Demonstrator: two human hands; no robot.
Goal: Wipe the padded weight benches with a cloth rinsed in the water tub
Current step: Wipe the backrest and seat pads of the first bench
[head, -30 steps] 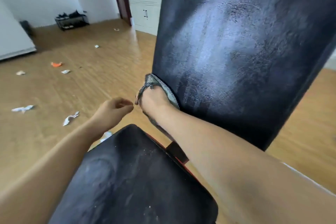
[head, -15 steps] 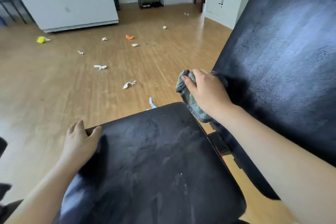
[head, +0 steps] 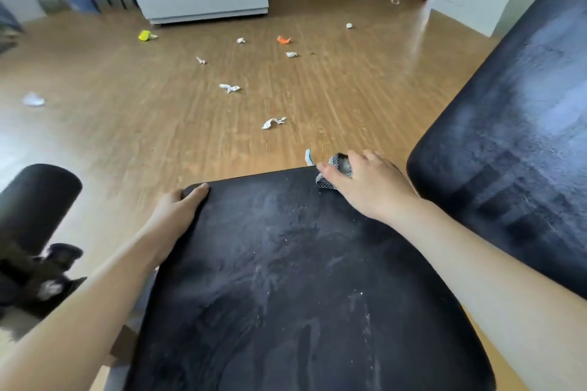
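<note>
Two sets of fingers: on the right hand [head: 370,189] the fingers [head: 325,170] are curled over a bunched grey cloth [head: 342,167], which is pinned against the far right corner of the seat pad [head: 301,279]. On the left hand [head: 176,213] the thumb is laid on top of the pad's far left corner and the rest are wrapped over the edge, out of sight.
Change: the cloth has been brought down from the lower edge of the tilted back pad [head: 514,152] onto the seat pad, and the left hand, free in the air a second ago, has been set on the pad as a brace.
Meaning for the task: wiping is judged to have passed from the back pad to the seat pad, which is marked with whitish smears and barely begun.
Cloth: touching the seat corner, near the back pad.
Water tub: not seen.
Surroundings: paper scraps [head: 273,122] are scattered on the wooden floor [head: 158,120].
</note>
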